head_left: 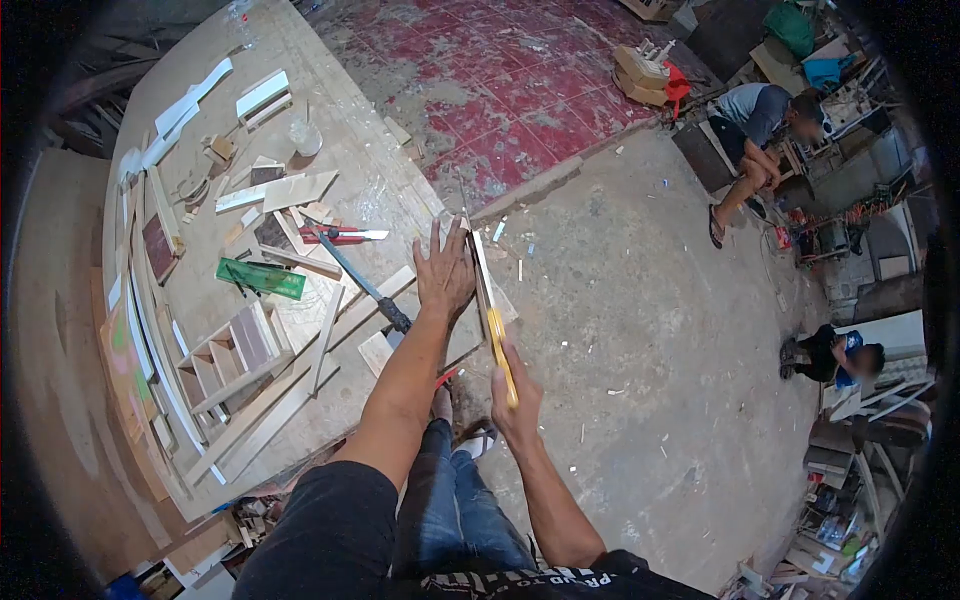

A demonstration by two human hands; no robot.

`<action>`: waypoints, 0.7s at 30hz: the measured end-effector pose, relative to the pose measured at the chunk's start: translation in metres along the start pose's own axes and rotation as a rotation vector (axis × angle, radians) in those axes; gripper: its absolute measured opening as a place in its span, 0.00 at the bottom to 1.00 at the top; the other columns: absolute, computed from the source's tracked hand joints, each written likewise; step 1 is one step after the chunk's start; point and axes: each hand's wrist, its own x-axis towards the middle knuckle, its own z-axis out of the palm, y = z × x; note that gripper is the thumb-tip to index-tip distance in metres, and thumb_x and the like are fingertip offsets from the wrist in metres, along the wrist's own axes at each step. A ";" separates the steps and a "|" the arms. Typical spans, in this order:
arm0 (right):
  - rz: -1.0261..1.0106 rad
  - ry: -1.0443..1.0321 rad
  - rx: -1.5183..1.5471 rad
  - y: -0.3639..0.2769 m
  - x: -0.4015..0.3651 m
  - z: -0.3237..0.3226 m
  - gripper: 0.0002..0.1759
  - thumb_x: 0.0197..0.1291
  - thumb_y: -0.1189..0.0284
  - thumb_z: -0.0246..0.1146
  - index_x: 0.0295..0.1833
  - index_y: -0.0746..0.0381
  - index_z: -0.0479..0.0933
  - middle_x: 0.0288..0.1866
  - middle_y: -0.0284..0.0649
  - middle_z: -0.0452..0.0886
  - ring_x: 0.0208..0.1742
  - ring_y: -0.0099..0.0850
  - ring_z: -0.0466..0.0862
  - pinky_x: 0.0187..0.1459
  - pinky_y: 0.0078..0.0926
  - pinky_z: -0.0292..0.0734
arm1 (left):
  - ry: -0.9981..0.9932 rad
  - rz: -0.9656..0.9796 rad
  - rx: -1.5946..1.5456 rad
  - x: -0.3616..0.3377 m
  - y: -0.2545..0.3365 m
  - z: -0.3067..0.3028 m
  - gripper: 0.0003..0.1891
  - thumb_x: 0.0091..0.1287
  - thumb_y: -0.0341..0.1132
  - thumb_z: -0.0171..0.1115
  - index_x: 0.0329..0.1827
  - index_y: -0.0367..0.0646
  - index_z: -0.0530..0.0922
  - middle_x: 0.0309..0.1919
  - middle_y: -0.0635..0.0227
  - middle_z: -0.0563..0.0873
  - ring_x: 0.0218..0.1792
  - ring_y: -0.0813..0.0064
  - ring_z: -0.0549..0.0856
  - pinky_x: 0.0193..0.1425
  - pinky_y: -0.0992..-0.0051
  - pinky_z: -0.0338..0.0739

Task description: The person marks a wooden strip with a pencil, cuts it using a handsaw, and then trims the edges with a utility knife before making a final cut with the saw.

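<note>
My left hand (445, 270) lies flat with its fingers spread at the right edge of the wooden worktable (385, 185), pressing on a piece there that it mostly covers. Just right of it, my right hand (517, 395) grips the yellow handle of a handsaw (497, 335). The saw's narrow blade points away from me along the table edge, close beside my left fingertips. Left of my left hand lie a hammer (365, 285) with a dark grip and a red cutter (345, 235). A green tray (262, 279) sits farther left.
Wood strips (262, 425) and a small compartmented wooden box (225, 362) lie on the table. A plastic cup (305, 138) stands farther back. One person (748, 125) sits at the upper right, another (845, 357) at the right. Offcuts litter the concrete floor (660, 300).
</note>
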 end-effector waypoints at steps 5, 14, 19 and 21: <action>0.032 -0.035 0.022 0.000 -0.013 -0.006 0.25 0.73 0.74 0.61 0.74 0.60 0.75 0.59 0.59 0.85 0.49 0.39 0.93 0.46 0.32 0.85 | -0.007 -0.006 -0.022 -0.002 -0.001 0.000 0.28 0.77 0.41 0.45 0.80 0.51 0.67 0.85 0.73 0.61 0.86 0.59 0.53 0.83 0.39 0.46; 0.086 -0.064 0.008 0.017 -0.028 -0.008 0.21 0.72 0.79 0.59 0.68 0.66 0.79 0.52 0.54 0.89 0.40 0.32 0.89 0.43 0.29 0.81 | 0.006 -0.009 -0.037 0.003 -0.003 0.000 0.28 0.75 0.40 0.47 0.79 0.51 0.67 0.85 0.73 0.61 0.86 0.59 0.54 0.83 0.39 0.47; -0.023 0.014 0.064 0.007 0.028 0.013 0.24 0.70 0.79 0.62 0.70 0.61 0.79 0.52 0.57 0.88 0.42 0.37 0.91 0.42 0.30 0.81 | 0.001 0.004 -0.003 -0.001 0.000 -0.003 0.28 0.78 0.43 0.44 0.81 0.52 0.66 0.85 0.74 0.61 0.86 0.60 0.52 0.83 0.40 0.45; 0.059 0.002 0.060 -0.001 0.010 0.008 0.23 0.71 0.79 0.61 0.70 0.63 0.79 0.53 0.58 0.87 0.44 0.37 0.91 0.44 0.31 0.82 | -0.020 -0.003 -0.010 -0.001 -0.001 -0.004 0.28 0.79 0.43 0.44 0.81 0.52 0.66 0.85 0.74 0.60 0.86 0.60 0.52 0.83 0.40 0.45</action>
